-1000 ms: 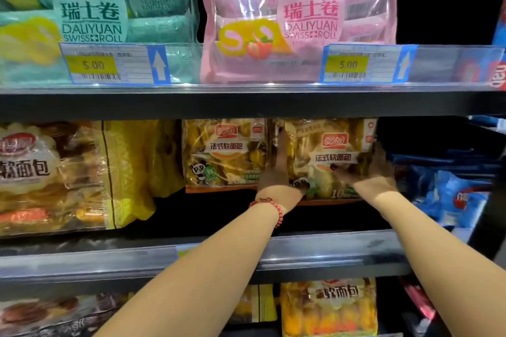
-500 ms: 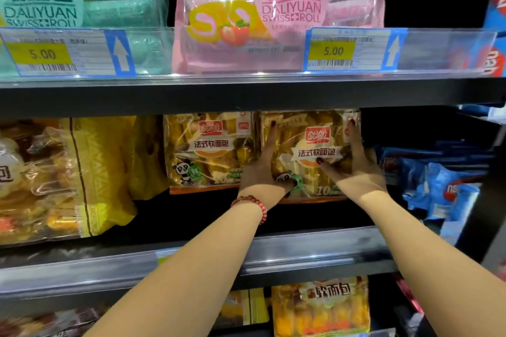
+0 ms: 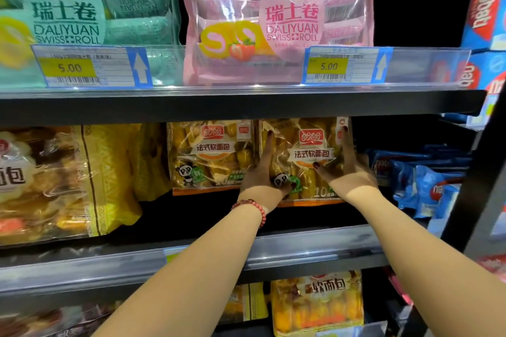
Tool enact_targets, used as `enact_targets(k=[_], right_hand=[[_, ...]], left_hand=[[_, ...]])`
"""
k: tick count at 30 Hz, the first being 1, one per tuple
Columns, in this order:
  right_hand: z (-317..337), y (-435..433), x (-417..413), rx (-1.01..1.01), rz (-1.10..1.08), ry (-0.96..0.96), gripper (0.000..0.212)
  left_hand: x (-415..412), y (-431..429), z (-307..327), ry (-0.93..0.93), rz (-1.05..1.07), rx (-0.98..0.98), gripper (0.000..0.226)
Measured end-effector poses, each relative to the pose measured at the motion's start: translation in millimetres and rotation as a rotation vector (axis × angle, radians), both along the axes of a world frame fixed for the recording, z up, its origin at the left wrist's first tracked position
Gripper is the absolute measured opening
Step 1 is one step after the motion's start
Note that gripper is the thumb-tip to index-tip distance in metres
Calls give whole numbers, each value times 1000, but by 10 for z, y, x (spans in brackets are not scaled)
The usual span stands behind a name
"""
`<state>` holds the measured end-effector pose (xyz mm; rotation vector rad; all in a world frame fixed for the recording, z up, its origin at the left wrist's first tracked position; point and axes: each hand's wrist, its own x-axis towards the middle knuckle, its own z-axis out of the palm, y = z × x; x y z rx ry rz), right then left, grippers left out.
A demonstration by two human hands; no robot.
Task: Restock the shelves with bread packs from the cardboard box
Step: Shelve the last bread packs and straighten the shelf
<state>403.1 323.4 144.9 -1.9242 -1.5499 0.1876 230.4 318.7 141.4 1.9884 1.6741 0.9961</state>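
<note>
A clear bread pack [image 3: 304, 145], printed with a red logo, a white band of Chinese lettering, a panda mark at its lower left and an orange strip along the bottom, is seen upright and face outward, set back on the middle shelf [image 3: 315, 243]. Its two sides are pressed between the straight fingers of the left hand [image 3: 262, 172] and the right hand [image 3: 347, 172], with both thumbs laid on its front. A second bread pack [image 3: 212, 156] of the same kind is stood upright just beside it on the left, and golden rolls are seen through both wrappers.
</note>
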Motion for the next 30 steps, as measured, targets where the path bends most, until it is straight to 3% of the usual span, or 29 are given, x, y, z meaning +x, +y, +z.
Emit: enact_targets(k=[3, 5, 6, 9, 11, 13, 15, 17, 26, 30], right_hand=[[61, -88, -74, 27, -78, -70, 87], [113, -198, -177, 97, -113, -199, 84], [132, -259, -249, 133, -106, -262, 79], [190, -416, -550, 132, 46, -303, 43], [186, -455, -773, 157, 236, -288, 41], [171, -425, -993, 212, 456, -210, 59], [130, -317, -1213, 158, 578, -57, 75], [43, -132, -1431, 41, 566, 47, 79], [-161, 387, -1849, 85, 314, 19, 85], [-143, 435, -1862, 55, 315, 24, 85]], left_hand=[[-92, -18, -15, -36, 8, -120, 102], [-278, 8, -132, -72, 86, -282, 69], [-427, 13, -190, 12, 68, -309, 51], [-751, -206, -150, 80, 13, -373, 37], [-955, -92, -118, 131, 51, -325, 47], [-1022, -67, 24, 110, 182, -282, 67], [-1176, -79, 127, 87, 200, 12, 85], [-1346, -47, 148, 8, 202, 185, 101], [-1641, 298, -219, -33, 217, 123, 115], [-1666, 298, -210, -72, 142, 89, 113]])
